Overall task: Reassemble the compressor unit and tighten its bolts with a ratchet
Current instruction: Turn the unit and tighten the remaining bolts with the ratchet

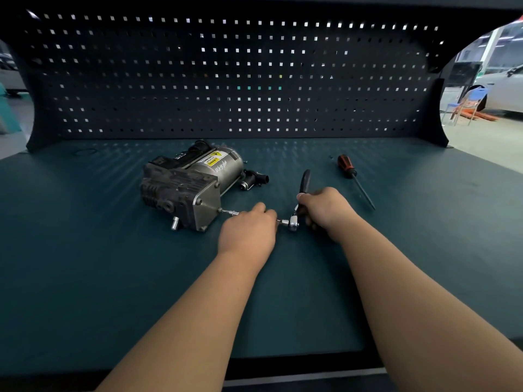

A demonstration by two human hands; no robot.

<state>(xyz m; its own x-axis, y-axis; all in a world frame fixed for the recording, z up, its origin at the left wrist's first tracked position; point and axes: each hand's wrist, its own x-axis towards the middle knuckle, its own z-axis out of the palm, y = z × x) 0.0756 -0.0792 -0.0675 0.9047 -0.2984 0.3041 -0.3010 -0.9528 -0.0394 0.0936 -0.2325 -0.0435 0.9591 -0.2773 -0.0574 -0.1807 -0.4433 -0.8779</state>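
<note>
Left hand (247, 229) fingers (261, 208) pinch extension bar (230, 213); right hand (325, 210) grips one ratchet (305, 181); one compressor (192, 185).

From where I stand, there is one desk (113, 278) with one pegboard (198, 80) behind it. On the desk I count one compressor unit (189, 185), one ratchet (305, 181), one extension bar (230, 213) and one screwdriver (355, 179). There is also one small black fitting (254, 179). Two hands are over the desk, one left hand (249, 227) and one right hand (325, 210). The compressor shows one yellow warning label (213, 159), one short silver stub (175, 222) and three bolt heads (199, 202) on its end plate. Beyond the desk stand one blue chair (469, 103) and one white car (506, 89).
</note>
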